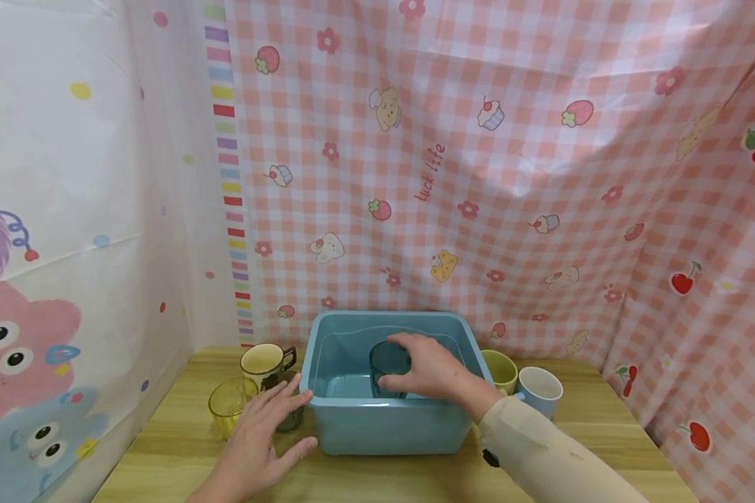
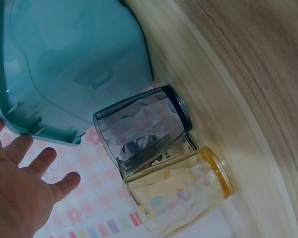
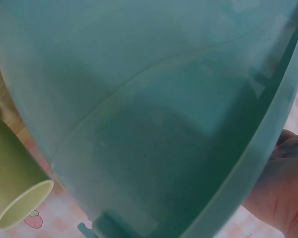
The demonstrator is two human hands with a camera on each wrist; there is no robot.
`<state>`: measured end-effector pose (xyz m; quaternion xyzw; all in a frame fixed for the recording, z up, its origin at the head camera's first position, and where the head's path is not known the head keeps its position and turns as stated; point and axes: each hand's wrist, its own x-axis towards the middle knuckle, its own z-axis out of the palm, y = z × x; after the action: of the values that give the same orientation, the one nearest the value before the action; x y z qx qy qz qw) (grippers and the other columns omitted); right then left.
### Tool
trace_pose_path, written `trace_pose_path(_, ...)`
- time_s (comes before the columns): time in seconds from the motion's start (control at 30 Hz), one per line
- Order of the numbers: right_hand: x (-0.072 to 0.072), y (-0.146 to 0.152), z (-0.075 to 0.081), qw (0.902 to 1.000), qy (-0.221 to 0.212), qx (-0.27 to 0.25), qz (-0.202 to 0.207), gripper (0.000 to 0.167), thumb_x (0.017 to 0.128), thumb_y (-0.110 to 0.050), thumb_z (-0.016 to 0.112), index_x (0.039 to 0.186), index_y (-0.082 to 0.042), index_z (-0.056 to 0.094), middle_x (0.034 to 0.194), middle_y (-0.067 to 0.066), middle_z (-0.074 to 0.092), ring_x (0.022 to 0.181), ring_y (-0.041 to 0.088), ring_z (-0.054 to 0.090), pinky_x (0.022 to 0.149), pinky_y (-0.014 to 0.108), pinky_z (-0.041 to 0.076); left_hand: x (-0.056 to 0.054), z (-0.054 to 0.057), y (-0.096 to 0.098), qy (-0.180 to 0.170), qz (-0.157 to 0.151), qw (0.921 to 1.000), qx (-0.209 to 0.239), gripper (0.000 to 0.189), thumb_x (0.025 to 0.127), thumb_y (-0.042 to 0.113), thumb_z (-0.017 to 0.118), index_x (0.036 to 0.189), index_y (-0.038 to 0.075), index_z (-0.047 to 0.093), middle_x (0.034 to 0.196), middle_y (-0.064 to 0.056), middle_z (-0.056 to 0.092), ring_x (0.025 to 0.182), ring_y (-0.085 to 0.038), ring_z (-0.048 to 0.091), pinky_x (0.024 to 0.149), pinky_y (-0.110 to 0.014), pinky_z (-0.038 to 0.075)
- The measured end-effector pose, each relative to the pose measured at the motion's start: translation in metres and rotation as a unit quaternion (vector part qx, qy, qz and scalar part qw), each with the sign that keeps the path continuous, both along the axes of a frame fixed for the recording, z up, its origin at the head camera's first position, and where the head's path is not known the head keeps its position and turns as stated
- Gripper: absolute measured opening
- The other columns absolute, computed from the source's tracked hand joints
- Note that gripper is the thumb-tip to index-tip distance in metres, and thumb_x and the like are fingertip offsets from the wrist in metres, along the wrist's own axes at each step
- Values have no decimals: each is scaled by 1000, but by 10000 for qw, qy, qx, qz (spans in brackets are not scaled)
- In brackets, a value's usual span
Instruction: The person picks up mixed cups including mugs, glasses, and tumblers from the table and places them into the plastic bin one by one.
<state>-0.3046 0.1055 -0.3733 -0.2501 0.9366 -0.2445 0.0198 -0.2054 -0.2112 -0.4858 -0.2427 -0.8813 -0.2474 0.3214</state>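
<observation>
My right hand [image 1: 429,367] reaches over the front of a blue plastic bin [image 1: 390,427] and grips a dark tinted drinking glass [image 1: 382,363] by its upper part, thumb on the near side. That glass stands upright inside the bin, left of the hand. In the right wrist view the bin's wall [image 3: 129,109] covers the glass, and only part of the right hand [image 3: 283,191] shows past the rim. With fingers spread, my left hand [image 1: 261,434] lies at the bin's left rim. Beside it is a dark grey glass [image 2: 144,130], next to a yellow glass [image 2: 181,196].
Behind the left-hand glasses stands an amber mug [image 1: 263,360] with a dark handle. Right of the bin are a green mug [image 1: 500,370] and a pale blue mug [image 1: 541,392], close to the right forearm. A checked cloth [image 1: 415,175] hangs behind the wooden table [image 1: 579,447].
</observation>
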Motion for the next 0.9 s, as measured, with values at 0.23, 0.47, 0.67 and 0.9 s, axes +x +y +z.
trace_pose_path(0.23, 0, -5, -3, 10000, -82, 53, 10, 79, 89, -53, 83, 154, -16, 57, 154, 8, 62, 136, 29, 61, 109, 53, 54, 0, -1, 0, -73, 5, 10000, 30, 68, 87, 38, 89, 149, 28, 63, 161, -9, 57, 139, -40, 58, 102, -75, 48)
trace_pose_path(0.47, -1, -8, -6, 9998, -149, 24, 123, 79, 90, -51, 82, 154, -13, 56, 153, 10, 62, 133, 30, 62, 105, 52, 55, 1, -1, 0, -103, 20, 9999, 49, 69, 87, 38, 89, 150, 31, 61, 161, -9, 56, 140, -40, 58, 102, -75, 48)
trace_pose_path(0.67, -2, -11, -11, 9997, -141, -20, 192, 78, 90, -50, 82, 154, -13, 57, 153, 13, 62, 135, 32, 62, 106, 54, 55, 2, 1, 1, -118, 11, 9999, 53, 69, 87, 38, 89, 149, 30, 62, 160, -12, 57, 139, -42, 58, 102, -75, 48)
trace_pose_path(0.9, 0, -15, -12, 9997, -84, -13, 243, 78, 90, -49, 82, 153, -12, 57, 152, 15, 62, 132, 34, 62, 103, 53, 55, 2, 2, 1, -154, -17, 9998, 78, 69, 86, 37, 89, 149, 30, 62, 160, -12, 57, 139, -43, 58, 102, -76, 47)
